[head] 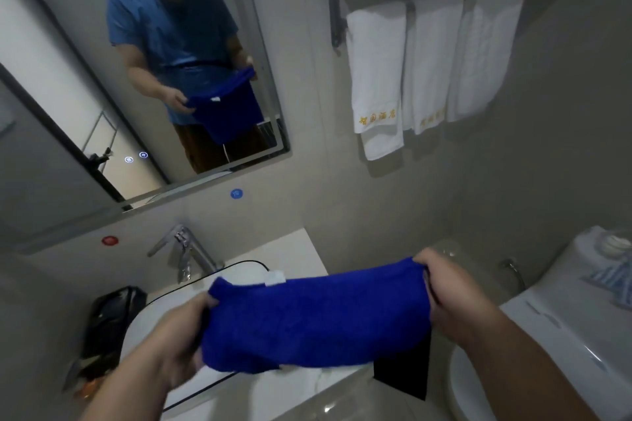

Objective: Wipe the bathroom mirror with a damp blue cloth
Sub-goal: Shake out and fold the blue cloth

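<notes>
A bright blue cloth [314,314] with a small white tag hangs spread between my two hands, low in the view above the sink. My left hand [186,335] grips its left edge, and my right hand [448,297] grips its right edge, fingers curled over the top. The bathroom mirror [68,61] fills the upper left on the wall, well above the cloth and apart from both hands. It reflects a person in a blue shirt holding the same cloth.
A chrome tap [186,249] stands behind a white basin [150,318]. A black bag [113,318] lies at the left of the counter. White towels [431,61] hang on a rack at upper right. A toilet [564,335] stands at the right.
</notes>
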